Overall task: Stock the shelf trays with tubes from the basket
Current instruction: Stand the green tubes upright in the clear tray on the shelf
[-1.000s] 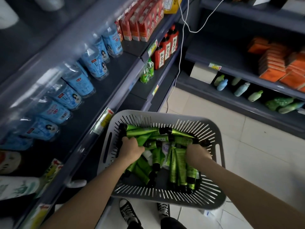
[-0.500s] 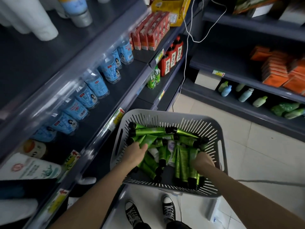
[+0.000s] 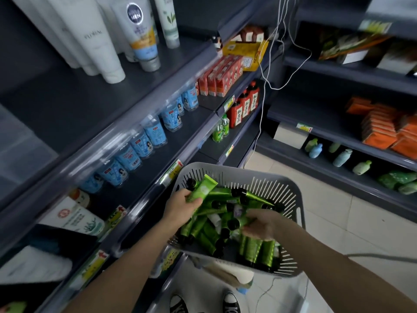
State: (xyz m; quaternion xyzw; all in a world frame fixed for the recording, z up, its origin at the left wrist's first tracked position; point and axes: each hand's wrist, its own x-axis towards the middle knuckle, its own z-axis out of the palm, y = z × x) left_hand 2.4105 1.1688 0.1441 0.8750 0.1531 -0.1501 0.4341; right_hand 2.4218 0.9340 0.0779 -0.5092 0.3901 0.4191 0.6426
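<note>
Both hands in the basket, one tube raised above its rim

The left hand (image 3: 180, 205) grips a green tube (image 3: 201, 188), tilted up over the grey slotted basket (image 3: 291, 199) beside the shelf edge (image 3: 140, 177). The right hand (image 3: 261, 225) closes on tubes (image 3: 255, 247) lying inside; open floor (image 3: 338, 218) lies right.

Shop aisle seen from above. Dark grey shelving (image 3: 94, 102) runs along the left, its tiers edged with clear strips carrying yellow price labels (image 3: 172, 172). A second dark shelving unit (image 3: 352, 77) stands at the far right, meeting the first at a corner. Thin white cables (image 3: 268, 71) hang down at that corner. The floor (image 3: 352, 224) is laid with pale square tiles with narrow joints. Lighting is dim and even; the shelf recesses lie in shadow.
</note>
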